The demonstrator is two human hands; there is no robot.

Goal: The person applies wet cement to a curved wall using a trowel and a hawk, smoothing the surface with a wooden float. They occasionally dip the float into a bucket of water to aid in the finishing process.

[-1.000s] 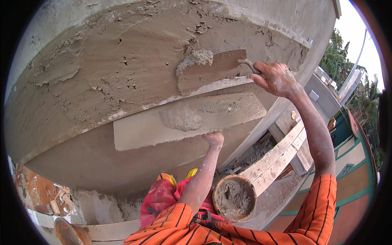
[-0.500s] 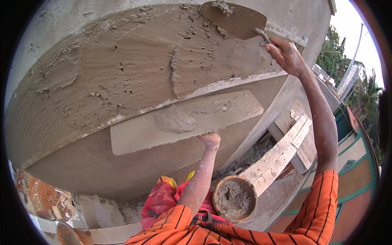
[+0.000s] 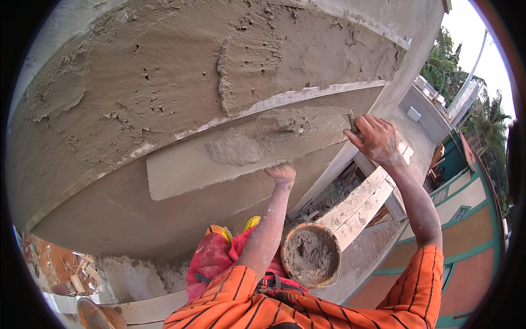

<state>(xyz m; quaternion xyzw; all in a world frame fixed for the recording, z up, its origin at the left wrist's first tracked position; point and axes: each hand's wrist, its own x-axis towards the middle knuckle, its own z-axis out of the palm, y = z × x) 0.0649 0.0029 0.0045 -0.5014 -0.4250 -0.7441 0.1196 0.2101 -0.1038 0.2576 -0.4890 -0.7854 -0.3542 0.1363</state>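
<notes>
My left hand (image 3: 281,173) is closed at the lower edge of a long mortar hawk (image 3: 178,172), holding it from below, its fingers mostly hidden. A lump of wet mortar (image 3: 235,148) lies on the hawk's middle. My right hand (image 3: 377,140) is wrapped round the handle of a trowel (image 3: 352,120) at the hawk's right end. The blade lies low over the hawk, hard to tell from the grey mortar. Above, rough wet render (image 3: 164,71) covers a band of the wall, bordered below by a pale straight strip (image 3: 290,98).
A bucket of mortar (image 3: 335,268) stands by my right side, beside pale wooden planks (image 3: 356,205). A second bucket (image 3: 90,313) sits at the lower left. Rubble and wood scraps (image 3: 76,274) lie on the ground below. A green-trimmed building (image 3: 466,236) is at the right.
My right hand has brought the trowel down from the render at the top of the wall to the hawk's right end. The left hand still holds the hawk in nearly the same place.
</notes>
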